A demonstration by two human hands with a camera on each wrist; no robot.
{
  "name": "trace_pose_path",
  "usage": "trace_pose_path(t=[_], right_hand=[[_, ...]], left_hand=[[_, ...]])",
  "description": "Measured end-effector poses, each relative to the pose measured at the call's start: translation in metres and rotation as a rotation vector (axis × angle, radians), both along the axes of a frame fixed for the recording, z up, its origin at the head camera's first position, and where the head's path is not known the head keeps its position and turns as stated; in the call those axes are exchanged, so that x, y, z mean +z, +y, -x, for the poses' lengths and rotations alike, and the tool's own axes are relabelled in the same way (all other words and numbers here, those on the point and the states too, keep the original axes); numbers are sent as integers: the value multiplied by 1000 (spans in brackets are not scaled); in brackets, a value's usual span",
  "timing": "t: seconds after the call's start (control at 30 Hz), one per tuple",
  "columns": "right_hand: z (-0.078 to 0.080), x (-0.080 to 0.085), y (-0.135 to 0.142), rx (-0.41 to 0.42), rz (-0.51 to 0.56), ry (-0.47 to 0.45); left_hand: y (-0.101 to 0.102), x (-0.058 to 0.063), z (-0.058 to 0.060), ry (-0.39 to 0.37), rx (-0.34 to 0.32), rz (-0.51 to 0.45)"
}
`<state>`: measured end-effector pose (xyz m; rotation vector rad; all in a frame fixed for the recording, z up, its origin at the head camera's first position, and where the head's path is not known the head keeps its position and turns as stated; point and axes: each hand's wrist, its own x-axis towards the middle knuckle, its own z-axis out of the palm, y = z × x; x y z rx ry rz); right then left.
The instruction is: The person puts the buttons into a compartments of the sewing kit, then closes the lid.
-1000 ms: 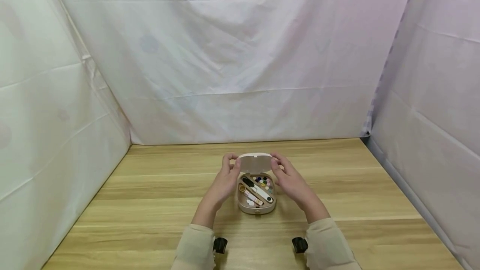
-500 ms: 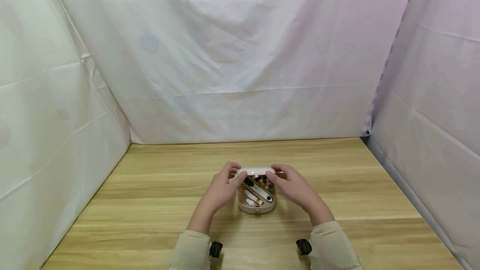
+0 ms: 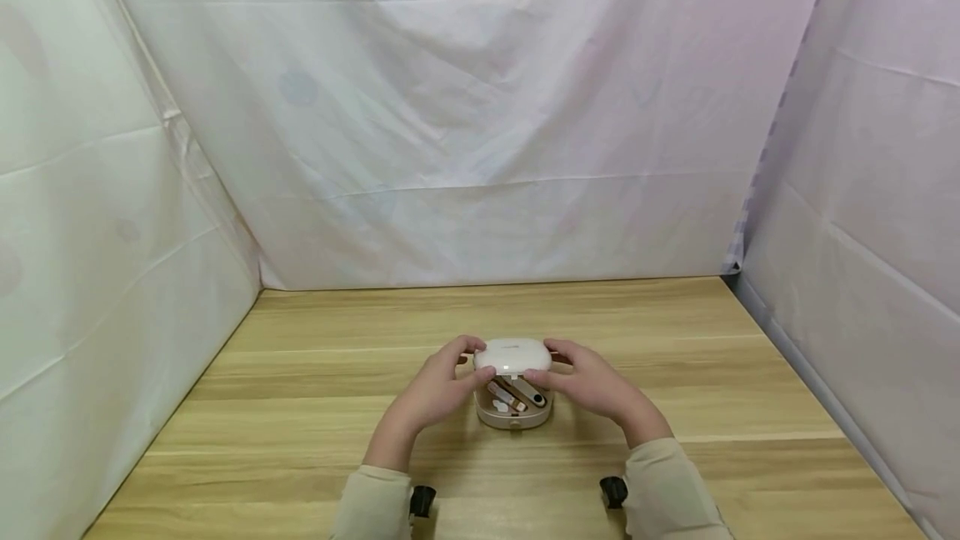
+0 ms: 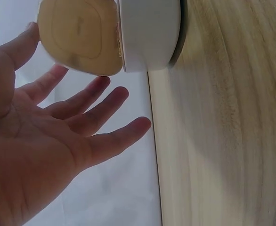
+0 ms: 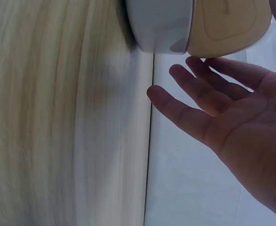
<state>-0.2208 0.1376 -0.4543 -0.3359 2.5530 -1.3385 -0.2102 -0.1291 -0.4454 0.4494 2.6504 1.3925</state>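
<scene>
A small sewing kit box [image 3: 495, 417] stands on the table, its white hinged lid [image 3: 513, 355] tilted partway down over the beige base. My left hand [image 3: 438, 387] holds the lid's left side, thumb at the front edge and fingers at the side. On the right, my right hand [image 3: 596, 383] holds the lid the same way. Beneath the lid's front edge show a white-handled tool [image 3: 529, 392], a slim pinkish piece [image 3: 504, 395] and a white piece [image 3: 500, 406]. The lid hides the back of the box. Both wrist views show the lid's tan inner face [image 4: 79, 35] angled above the base.
The wood-grain table [image 3: 300, 440] reaches back to a hanging white cloth [image 3: 480, 107]. More white cloth [image 3: 885, 190] hangs at the sides. Black wrist mounts [image 3: 422, 501] stick out by both sleeves.
The lid has swung from nearly upright down toward me, covering the colourful round items at the back of the box. Both hands have come forward and down with it.
</scene>
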Motion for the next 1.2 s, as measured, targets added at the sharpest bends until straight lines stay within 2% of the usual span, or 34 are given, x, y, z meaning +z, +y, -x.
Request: trace_pose_path(t=[0.17, 0.4, 0.63, 0.87, 1.2], right_hand=[[3, -1, 1, 36, -37, 31], [5, -3, 1, 34, -56, 17], [7, -5, 1, 21, -56, 36], [6, -7, 0, 32, -64, 20], [2, -8, -1, 51, -123, 13]], left_hand=[[-1, 1, -1, 5, -26, 14], [0, 3, -2, -12, -42, 22], [2, 2, 1, -106, -21, 38], [1, -1, 4, -180, -38, 90], [2, -7, 4, -163, -80, 162]])
